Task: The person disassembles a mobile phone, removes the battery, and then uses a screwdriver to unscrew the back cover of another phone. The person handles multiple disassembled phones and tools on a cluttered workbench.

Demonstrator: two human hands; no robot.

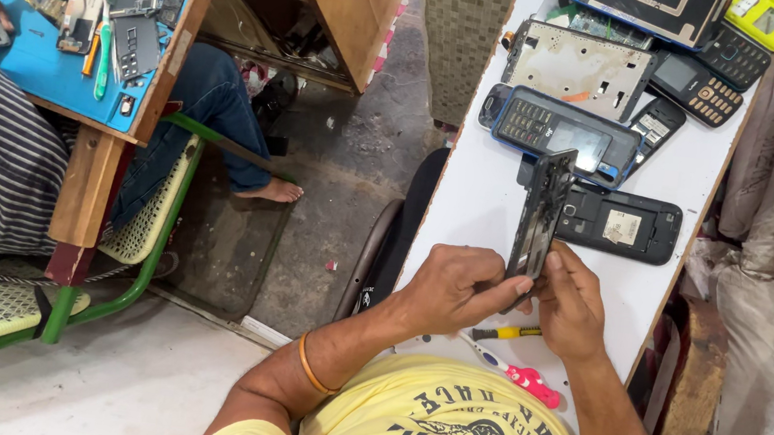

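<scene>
With my left hand (456,288) and right hand (570,306) both gripping the upright phone frame (539,218) above the table (483,198), I should apply even edge pressure.

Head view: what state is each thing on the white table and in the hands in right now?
Phone frame: upright on edge, gripped by left hand and right hand.
Black phone body: lying flat, back cover off.
Blue-edged keypad phone: flat, face up, screen dark.
Grey phone chassis: flat, stripped.
Yellow screwdriver: lying unused.
Pink tool: lying unused.
</scene>
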